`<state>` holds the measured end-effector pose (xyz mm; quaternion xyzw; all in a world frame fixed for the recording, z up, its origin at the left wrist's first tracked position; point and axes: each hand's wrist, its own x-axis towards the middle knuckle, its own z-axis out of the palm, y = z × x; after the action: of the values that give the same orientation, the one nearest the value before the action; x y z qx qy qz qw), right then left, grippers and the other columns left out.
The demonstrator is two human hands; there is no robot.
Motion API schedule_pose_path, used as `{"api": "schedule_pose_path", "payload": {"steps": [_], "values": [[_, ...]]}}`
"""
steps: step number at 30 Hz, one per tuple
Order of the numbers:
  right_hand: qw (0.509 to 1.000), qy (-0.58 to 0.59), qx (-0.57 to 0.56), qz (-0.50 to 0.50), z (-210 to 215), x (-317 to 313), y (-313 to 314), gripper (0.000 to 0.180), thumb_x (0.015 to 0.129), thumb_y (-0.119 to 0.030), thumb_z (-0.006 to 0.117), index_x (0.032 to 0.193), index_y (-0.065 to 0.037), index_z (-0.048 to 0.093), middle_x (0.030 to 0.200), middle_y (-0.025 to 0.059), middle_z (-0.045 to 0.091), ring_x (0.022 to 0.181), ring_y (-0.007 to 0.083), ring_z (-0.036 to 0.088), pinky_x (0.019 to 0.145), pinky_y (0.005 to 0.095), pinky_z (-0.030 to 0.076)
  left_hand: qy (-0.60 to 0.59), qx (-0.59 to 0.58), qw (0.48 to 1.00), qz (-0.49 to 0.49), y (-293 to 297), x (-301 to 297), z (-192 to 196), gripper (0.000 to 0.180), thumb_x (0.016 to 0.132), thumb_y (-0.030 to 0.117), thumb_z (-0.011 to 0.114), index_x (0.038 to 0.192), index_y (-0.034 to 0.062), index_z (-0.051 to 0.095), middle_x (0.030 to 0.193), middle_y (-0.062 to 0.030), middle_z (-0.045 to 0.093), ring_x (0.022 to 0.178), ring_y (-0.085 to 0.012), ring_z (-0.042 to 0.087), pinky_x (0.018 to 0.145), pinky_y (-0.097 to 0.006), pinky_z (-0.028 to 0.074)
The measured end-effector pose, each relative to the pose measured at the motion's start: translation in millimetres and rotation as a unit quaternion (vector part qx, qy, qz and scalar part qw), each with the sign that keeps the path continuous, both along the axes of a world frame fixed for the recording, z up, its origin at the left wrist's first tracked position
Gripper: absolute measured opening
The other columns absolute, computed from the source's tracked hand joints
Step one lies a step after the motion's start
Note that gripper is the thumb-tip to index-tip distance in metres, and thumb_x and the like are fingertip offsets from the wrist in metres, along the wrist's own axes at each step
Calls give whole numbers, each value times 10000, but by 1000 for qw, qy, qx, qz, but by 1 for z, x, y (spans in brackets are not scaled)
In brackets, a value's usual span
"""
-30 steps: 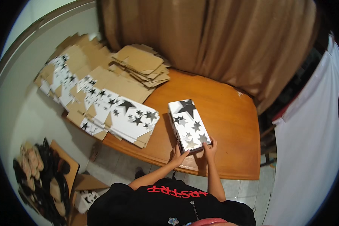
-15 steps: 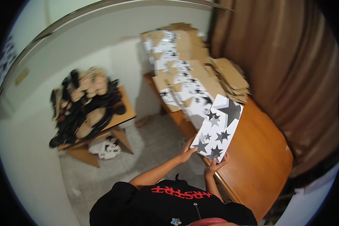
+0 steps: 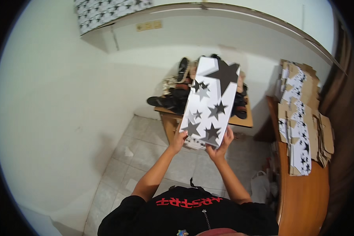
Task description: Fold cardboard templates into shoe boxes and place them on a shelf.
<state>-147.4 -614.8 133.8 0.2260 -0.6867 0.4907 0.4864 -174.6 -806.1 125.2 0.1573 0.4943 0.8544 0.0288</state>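
I hold a white box printed with black and grey stars (image 3: 210, 102) up in front of me with both hands. My left hand (image 3: 179, 139) grips its lower left corner. My right hand (image 3: 223, 143) grips its lower right corner. The box is tilted, its far end up toward the wall. It hangs in the air over a tiled floor (image 3: 145, 157), in front of a low wooden table (image 3: 244, 121) piled with dark shoes and sandals (image 3: 173, 100).
A wooden table (image 3: 303, 196) at the right carries stacks of flattened star-printed and brown cardboard boxes (image 3: 301, 118). A white bag (image 3: 259, 187) lies on the floor beside it. White walls stand ahead and to the left. More star-printed boxes (image 3: 106, 11) sit on a high shelf.
I have turned left, away from the wooden table, carrying the star box with both hands. It now hangs over the floor before the shoe table.
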Motion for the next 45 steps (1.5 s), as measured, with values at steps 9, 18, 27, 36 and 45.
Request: {"api": "schedule_pose_path", "payload": {"steps": [9, 18, 27, 36, 45], "values": [[981, 131, 95, 107, 132, -100, -119, 781, 720, -50, 648, 1359, 33, 209, 1426, 237, 204, 1294, 390, 254, 1049, 418, 208, 135, -30, 980, 146, -124, -35, 133, 556, 824, 237, 556, 1306, 65, 339, 1272, -60, 442, 1186, -191, 416, 1021, -384, 302], [964, 219, 74, 128, 224, -204, -199, 824, 732, -50, 650, 1395, -10, 164, 1405, 233, 231, 1270, 376, 289, 1028, 414, 268, 272, -180, 900, 288, -202, -124, 242, 769, 626, -70, 747, 1269, 43, 340, 1118, -75, 522, 1014, -169, 528, 839, -315, 484], [920, 343, 81, 170, 375, -308, -269, 605, 821, -66, 548, 1364, -5, 290, 1327, 211, 351, 1212, 351, 368, 992, 364, 319, 383, -230, 795, 409, -281, -195, 393, 298, 715, 25, 724, 950, -30, 549, 876, -70, 610, 852, -131, 570, 768, -275, 483], [860, 506, 43, 44, 532, -355, -349, 459, 844, -39, 492, 1296, -27, 417, 1165, 217, 514, 990, 324, 550, 874, 333, 427, 568, -171, 704, 390, -383, -311, 528, 393, 779, 198, 658, 1104, 8, 545, 998, -121, 620, 896, -198, 575, 758, -304, 453], [894, 439, -11, 89, 613, -420, -401, 412, 861, -101, 484, 1266, -34, 449, 1125, 244, 561, 1004, 292, 584, 829, 324, 466, 583, -211, 665, 416, -428, -366, 612, 426, 829, 208, 633, 1169, -18, 512, 892, -79, 645, 754, -125, 577, 653, -231, 453]]}}
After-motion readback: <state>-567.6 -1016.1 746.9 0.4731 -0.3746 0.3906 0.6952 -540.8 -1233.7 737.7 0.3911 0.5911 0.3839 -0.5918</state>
